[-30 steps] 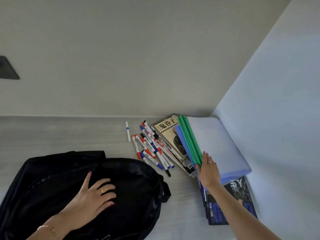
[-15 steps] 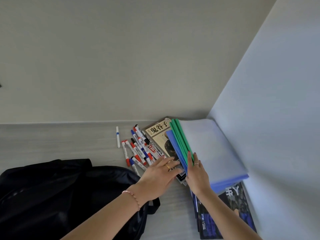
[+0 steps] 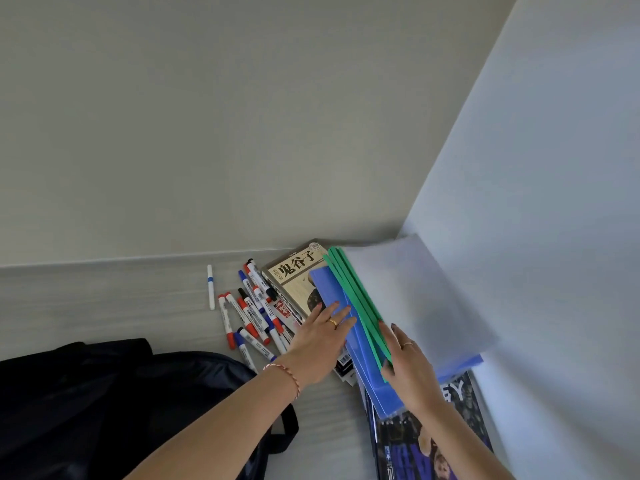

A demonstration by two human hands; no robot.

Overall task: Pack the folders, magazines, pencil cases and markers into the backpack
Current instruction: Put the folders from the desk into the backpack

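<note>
A stack of clear folders [image 3: 415, 292] with green and blue spines lies in the table's back right corner, on top of magazines [image 3: 298, 271]. My left hand [image 3: 322, 337] lies flat with straight fingers on the blue spine. My right hand [image 3: 408, 365] rests on the green spines at the stack's near end, thumb side against them; whether it curls under is hidden. Several markers [image 3: 252, 313] with red, blue and black caps lie loose left of the stack. The black backpack [image 3: 104, 403] sits at the lower left.
One marker [image 3: 210, 287] lies apart, further left. A dark blue magazine [image 3: 433, 441] sticks out under the folders at the near right. Walls close the table at the back and right. Bare grey tabletop [image 3: 104, 299] stretches behind the backpack.
My left hand left the backpack and came across to the folder stack, now lying on the blue spine. My right hand stayed at the stack's near end.
</note>
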